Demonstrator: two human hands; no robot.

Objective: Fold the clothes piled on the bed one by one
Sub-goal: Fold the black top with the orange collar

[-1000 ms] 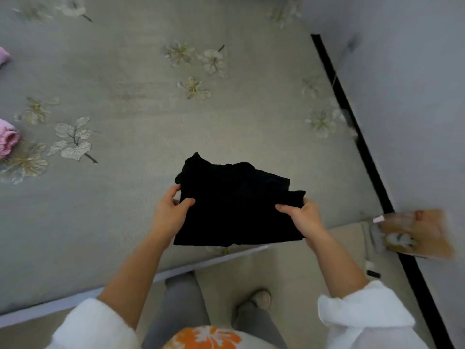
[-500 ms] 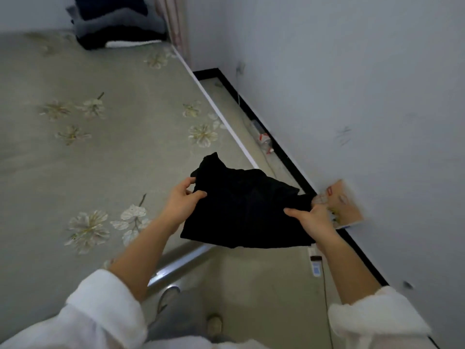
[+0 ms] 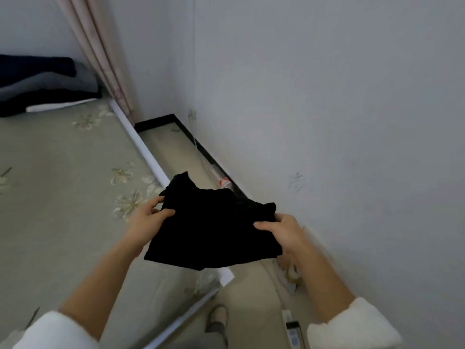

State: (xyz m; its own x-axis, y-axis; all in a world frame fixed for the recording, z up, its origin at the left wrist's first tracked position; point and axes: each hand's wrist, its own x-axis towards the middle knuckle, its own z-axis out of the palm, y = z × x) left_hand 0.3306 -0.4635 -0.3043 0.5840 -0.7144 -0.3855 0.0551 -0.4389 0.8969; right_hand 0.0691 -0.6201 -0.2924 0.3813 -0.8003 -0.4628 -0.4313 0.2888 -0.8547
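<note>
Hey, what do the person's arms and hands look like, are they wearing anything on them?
Each arm has a thick, fluffy white sleeve, the left sleeve and the right sleeve, ending well above the wrist, so the forearms are bare. The left hand and right hand are bare too: no gloves, ring or watch shows.

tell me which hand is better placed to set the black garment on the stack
Left, probably: the left hand grips the black garment on the bed side, nearer the folded stack; the right hand holds the edge by the wall.
</note>
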